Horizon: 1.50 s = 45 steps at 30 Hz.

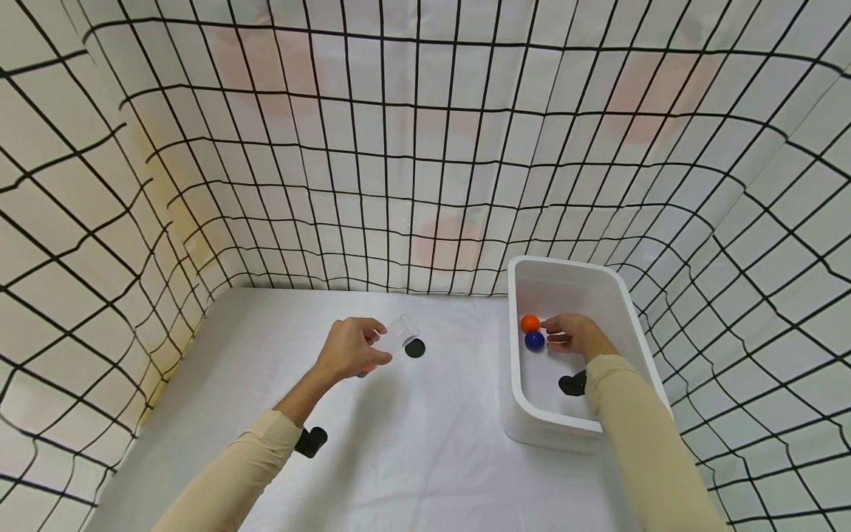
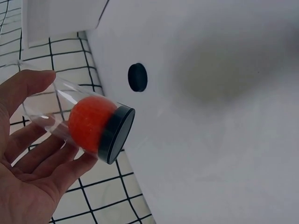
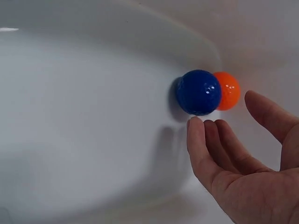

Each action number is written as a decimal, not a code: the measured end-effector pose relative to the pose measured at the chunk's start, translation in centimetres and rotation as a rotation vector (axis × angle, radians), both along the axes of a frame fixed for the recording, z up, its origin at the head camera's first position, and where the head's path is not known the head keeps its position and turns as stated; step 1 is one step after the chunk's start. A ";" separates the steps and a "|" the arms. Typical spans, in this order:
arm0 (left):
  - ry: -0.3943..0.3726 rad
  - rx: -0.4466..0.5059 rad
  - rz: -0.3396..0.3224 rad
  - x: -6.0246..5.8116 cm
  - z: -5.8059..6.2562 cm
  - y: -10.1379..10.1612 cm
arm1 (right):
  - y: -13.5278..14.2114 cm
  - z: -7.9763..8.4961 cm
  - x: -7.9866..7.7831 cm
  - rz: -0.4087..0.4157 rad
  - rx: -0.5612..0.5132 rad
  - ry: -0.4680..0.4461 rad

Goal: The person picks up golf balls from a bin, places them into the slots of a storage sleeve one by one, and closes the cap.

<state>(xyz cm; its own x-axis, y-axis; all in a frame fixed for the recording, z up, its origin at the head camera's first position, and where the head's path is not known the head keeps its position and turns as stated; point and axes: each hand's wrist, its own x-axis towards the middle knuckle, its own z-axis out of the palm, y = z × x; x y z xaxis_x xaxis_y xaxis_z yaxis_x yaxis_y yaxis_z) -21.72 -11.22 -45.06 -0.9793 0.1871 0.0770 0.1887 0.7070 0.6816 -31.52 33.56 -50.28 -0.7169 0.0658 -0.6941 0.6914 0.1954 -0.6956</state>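
My left hand (image 1: 352,349) holds a clear plastic tube (image 1: 402,331) tilted above the table. In the left wrist view, an orange ball (image 2: 88,121) sits inside the tube against a black cap (image 2: 117,134) on its lower end. A loose black cap (image 1: 415,348) lies on the table beyond that hand. Inside the white bin, my right hand (image 1: 570,334) reaches toward a blue golf ball (image 3: 198,92) and an orange golf ball (image 3: 228,91). Its fingers are spread from the thumb and grasp nothing; whether a fingertip touches the blue ball, I cannot tell.
The white bin (image 1: 552,417) stands at the right of the white-covered table (image 1: 425,458). Black wire netting (image 1: 412,159) rises along the back and both sides. A dark wrist device (image 1: 311,442) shows by the left sleeve.
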 end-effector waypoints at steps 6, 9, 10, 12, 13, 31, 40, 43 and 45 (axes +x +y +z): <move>-0.008 -0.006 0.013 0.0 0.0 -0.2 | -0.1 -0.6 0.1 0.042 0.028 -0.004; -0.011 0.000 0.013 0.0 0.0 -0.3 | -0.2 -0.8 0.2 0.048 0.030 -0.004; -0.012 0.001 0.013 0.0 0.0 -0.3 | -0.2 -0.9 0.2 0.051 0.032 -0.006; -0.011 -0.001 0.011 0.1 0.0 -0.4 | -0.4 -1.0 0.3 0.039 0.043 -0.015; -0.012 -0.003 0.012 0.1 0.0 -0.4 | -0.4 -1.1 0.3 0.045 0.047 -0.022; -0.019 -0.015 0.036 0.1 -0.4 -1.1 | -1.6 -2.0 0.2 0.002 0.070 -0.067; -0.022 -0.010 0.035 0.0 -0.6 -1.2 | -2.0 -1.2 0.7 0.019 0.107 -0.058; -0.023 -0.018 0.035 0.0 -0.5 -1.2 | -1.6 -0.6 0.6 0.042 0.093 -0.066; -0.022 -0.022 0.033 0.0 -0.5 -1.3 | -1.2 0.0 0.5 0.063 0.057 -0.059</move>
<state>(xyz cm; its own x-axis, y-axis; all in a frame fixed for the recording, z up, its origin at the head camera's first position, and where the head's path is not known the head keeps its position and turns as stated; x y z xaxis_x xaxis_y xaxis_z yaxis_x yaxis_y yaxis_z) -21.73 -12.48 -45.56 -0.9864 0.1560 0.0517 0.1502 0.7274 0.6695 -30.98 32.34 -50.32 -0.6785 0.0626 -0.7319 0.7162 0.2775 -0.6403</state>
